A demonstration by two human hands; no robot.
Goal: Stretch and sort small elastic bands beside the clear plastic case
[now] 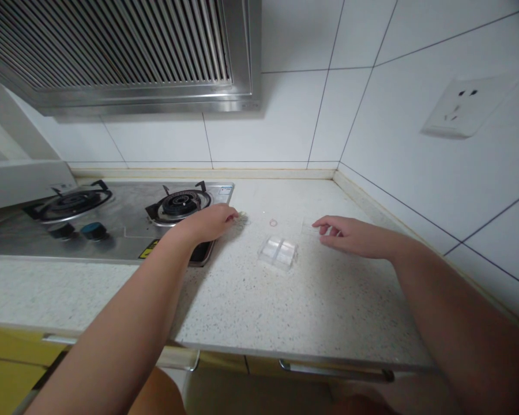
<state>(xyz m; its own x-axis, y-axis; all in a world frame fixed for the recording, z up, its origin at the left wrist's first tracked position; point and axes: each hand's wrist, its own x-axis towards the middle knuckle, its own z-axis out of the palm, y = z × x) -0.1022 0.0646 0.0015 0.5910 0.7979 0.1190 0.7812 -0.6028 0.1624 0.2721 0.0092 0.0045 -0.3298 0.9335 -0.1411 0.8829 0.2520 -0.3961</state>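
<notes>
My left hand (217, 221) rests at the stove's right edge, fingers curled closed at a small pale-green, stringy item (242, 218). Its fingertips are partly hidden, so what lies in the pinch is unclear. On the right, my right hand (345, 233) hovers low over the counter with fingers loosely bent and apart. Its fingertips are by a clear, flat plastic piece (307, 226), faint against the counter; contact cannot be made out. Between my hands sits a clear plastic box (279, 252) with a divider across it. Behind it lies a small pinkish ring (273, 222).
A steel gas stove (125, 230) with two burners and knobs occupies the left side of the speckled counter (251, 305). Above it hangs a range hood (242, 104). Tiled walls meet at the right corner, with a socket (462, 106). Drawers with handles (335, 372) run below.
</notes>
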